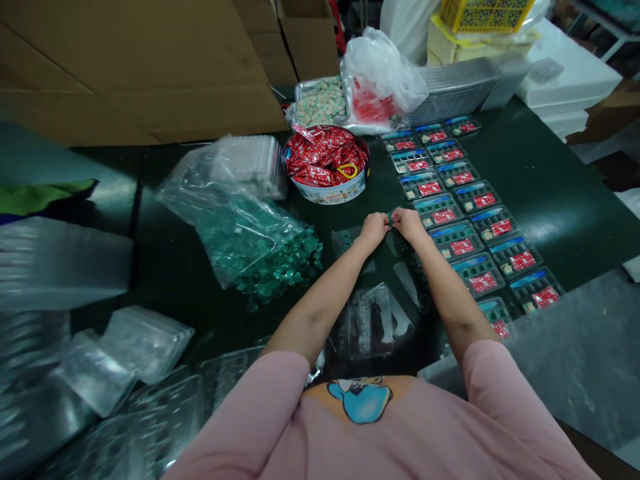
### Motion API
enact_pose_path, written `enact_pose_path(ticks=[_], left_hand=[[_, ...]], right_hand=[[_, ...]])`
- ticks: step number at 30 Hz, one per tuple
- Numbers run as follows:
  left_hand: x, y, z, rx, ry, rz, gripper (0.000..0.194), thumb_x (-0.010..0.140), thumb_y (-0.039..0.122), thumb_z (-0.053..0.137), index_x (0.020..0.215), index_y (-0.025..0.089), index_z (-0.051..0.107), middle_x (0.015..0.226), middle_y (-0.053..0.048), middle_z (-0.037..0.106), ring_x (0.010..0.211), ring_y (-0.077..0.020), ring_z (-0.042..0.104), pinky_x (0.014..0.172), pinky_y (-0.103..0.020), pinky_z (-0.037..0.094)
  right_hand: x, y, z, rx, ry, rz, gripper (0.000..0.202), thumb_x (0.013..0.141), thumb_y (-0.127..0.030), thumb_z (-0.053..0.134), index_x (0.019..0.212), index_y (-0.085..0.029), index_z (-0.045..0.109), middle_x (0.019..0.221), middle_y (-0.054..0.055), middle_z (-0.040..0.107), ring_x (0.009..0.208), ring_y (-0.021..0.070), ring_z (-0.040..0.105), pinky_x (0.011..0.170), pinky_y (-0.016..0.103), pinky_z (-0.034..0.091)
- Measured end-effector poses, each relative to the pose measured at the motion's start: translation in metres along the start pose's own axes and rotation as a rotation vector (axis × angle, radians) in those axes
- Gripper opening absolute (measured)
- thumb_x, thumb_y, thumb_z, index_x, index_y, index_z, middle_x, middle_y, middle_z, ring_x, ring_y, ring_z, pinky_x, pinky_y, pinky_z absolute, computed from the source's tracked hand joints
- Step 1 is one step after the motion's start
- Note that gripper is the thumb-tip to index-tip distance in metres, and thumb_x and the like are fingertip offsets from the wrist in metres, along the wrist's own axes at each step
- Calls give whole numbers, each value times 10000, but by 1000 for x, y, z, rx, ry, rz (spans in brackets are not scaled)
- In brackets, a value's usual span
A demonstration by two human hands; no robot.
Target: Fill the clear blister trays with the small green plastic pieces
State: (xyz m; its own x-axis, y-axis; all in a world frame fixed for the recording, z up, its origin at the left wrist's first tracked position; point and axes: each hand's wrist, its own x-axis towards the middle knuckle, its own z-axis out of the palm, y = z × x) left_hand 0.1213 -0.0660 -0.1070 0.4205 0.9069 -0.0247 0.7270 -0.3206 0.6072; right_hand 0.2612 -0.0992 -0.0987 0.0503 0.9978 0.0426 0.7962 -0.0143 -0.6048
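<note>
Head view: nearest the body, transparent blister trays (pixel 377 323) are laid flat on the dark table (pixel 565 193), seemingly so that they can be reached without stretching. To their left, a heap of green pieces (pixel 270 267) is spread at the mouth of a transparent bag (pixel 197 213), whose opening is turned toward the near side, probably so that pieces can be picked out singly.

Further in, at mid-table, what appears to be a small green piece (pixel 391 219) is pinched between the fingertips of the left hand (pixel 374 230) and the right hand (pixel 409 225). It is met from two sides, perhaps because something so small is best steadied that way; its exact shape is hidden by the fingers. To the right, filled trays (pixel 461 247) are lined up in two columns, apparently so that their contents can be compared at a glance.

Beyond the hands, red packets (pixel 320 153) are gathered in a round tin (pixel 333 195), presumably to keep them from sliding about. Behind it, pale pieces (pixel 323 103) are heaped beside a white plastic bag (pixel 383 63).
</note>
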Motion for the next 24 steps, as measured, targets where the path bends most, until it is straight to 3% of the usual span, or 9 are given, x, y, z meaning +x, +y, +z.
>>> enact_pose_path(ticks=[7,12,17,24], left_hand=[[-9,2,-13,-120,-48,-23,235,701,216,736,932,177,745,838,-38,714,786,-184,632,764,-278,471],[-14,5,-13,-183,20,-4,165,796,176,629,869,188,776,887,-58,748,863,-200,660,856,-294,471],[-11,10,-6,-129,28,-22,192,795,145,623,889,180,786,959,-89,751,946,-230,663,895,-318,469],[-10,9,-3,-40,-2,13,216,804,153,607,922,168,787,937,-103,739,911,-235,650,870,-325,465]], right_hand=[[1,-9,-12,-159,-102,35,242,728,-19,588,870,-165,719,828,42,737,802,156,668,752,220,461],[5,-14,-21,-145,-186,92,207,758,-67,617,885,-180,735,824,28,741,805,150,677,756,212,476],[7,-18,-21,-212,-186,153,165,769,-104,632,878,-180,729,868,43,740,846,165,674,786,229,475],[1,-26,-12,-326,-152,161,182,826,-99,576,946,-163,696,952,126,725,926,216,673,797,260,467]])
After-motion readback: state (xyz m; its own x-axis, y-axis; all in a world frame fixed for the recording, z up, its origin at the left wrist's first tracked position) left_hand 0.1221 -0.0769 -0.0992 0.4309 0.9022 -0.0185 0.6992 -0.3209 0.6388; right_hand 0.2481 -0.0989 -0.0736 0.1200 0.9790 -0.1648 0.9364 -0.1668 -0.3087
